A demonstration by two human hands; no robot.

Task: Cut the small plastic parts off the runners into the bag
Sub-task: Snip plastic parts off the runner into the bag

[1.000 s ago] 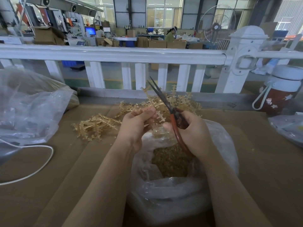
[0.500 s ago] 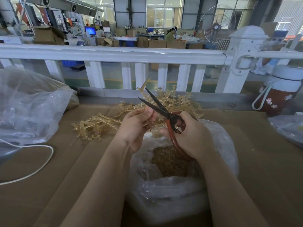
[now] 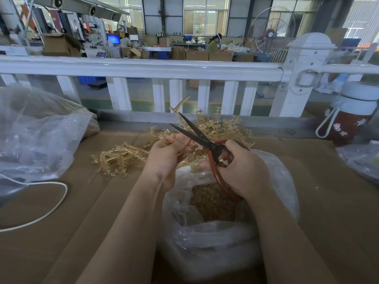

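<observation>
My left hand (image 3: 167,155) pinches a translucent amber runner (image 3: 178,108) that sticks up past the fingers. My right hand (image 3: 242,169) grips red-handled scissors (image 3: 202,138); their dark blades are spread apart and point up-left around the runner, just above my left fingers. Both hands hover over the mouth of a clear plastic bag (image 3: 213,240) holding a heap of small amber parts (image 3: 213,203). A pile of uncut amber runners (image 3: 123,155) lies on the cardboard-covered table behind and left of the hands.
A large crumpled clear bag (image 3: 34,136) sits at the left, with a white cord (image 3: 51,206) looping in front of it. A red-and-white bottle (image 3: 348,117) stands far right above another plastic bag (image 3: 361,158). A white railing (image 3: 143,67) runs behind the table.
The scissors went from nearly closed and upright to blades spread wide, tilted left over the runner. My left hand raised the runner slightly; its tip now sticks up above the blades.
</observation>
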